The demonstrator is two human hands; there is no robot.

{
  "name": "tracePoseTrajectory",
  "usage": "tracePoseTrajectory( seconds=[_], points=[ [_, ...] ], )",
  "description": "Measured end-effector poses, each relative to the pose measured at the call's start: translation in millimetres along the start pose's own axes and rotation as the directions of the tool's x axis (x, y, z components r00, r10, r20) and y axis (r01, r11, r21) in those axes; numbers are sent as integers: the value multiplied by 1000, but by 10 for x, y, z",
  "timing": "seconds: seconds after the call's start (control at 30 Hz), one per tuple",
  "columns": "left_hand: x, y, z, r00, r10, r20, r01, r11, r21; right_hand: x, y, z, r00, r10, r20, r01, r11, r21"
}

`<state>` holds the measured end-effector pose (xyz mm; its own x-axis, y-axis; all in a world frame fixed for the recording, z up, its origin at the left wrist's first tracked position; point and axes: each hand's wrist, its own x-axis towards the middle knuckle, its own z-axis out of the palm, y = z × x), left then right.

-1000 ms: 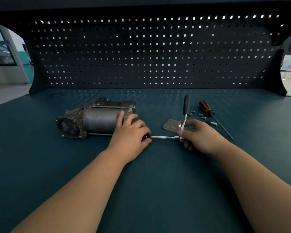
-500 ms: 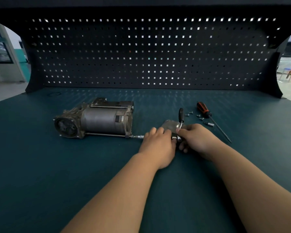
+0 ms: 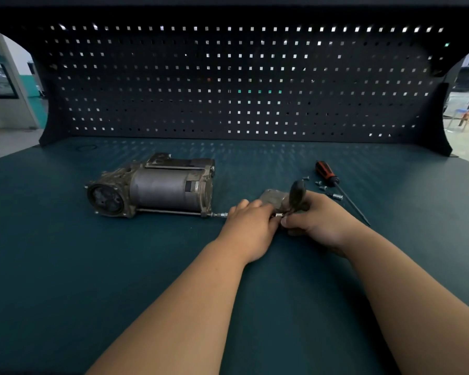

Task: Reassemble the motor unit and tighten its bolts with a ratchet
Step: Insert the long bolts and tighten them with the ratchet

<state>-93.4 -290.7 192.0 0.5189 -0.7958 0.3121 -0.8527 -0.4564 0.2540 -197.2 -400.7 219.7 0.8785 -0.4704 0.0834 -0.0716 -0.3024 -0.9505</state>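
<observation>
One motor lies on its side on the green desk, left of centre and in front of the pegboard. Its long axis runs left to right, and its round end face points left and slightly toward the person. One long bolt runs along its near lower edge, parallel to that axis, with its head at the motor's right end.

A thin extension sits on that bolt head and continues rightward in line with the bolt, until it vanishes under the left hand. The back of this hand faces the camera, and its fingers are bent down over the extension, grasping it.

Just behind the two hands one flat grey plate lies on the desk, partly hidden by them. The one ratchet stands with its black grip pointing up and away from the person. Its head is hidden between the hands. The right hand touches the left, and its fingers are clenched round the lower part of the ratchet.

To the right, four small metal pieces lie loose in a short row. Beside them one screwdriver lies flat, its red-and-black handle far and its tip pointing near and right.
</observation>
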Motion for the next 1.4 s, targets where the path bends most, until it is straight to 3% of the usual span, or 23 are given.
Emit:
tracePoseTrajectory(
  seconds=[0.23, 0.53, 0.9, 1.13, 1.4],
  points=[
    [0, -45, 18, 999, -22, -50, 21, 1000, -14, 64, 50, -27, 998, 29, -48, -28, 999, 16],
    [21, -57, 45, 998, -61, -8, 61, 998, 16, 114, 97, -6, 996, 31, -84, -45, 984, -170],
    [32, -51, 16, 995, -92, 40, 93, 996, -16, 33, 37, -23, 1000, -13, -16, 12, 997, -78],
    [21, -69, 29, 996, -88, 17, 89, 995, -39, 30, 15, -25, 999, -35, -29, 29, 983, -184],
    [12, -75, 51, 997, -73, -31, 71, 995, -72, 101, 83, -39, 995, 37, -93, -62, 957, -282]
  ],
)
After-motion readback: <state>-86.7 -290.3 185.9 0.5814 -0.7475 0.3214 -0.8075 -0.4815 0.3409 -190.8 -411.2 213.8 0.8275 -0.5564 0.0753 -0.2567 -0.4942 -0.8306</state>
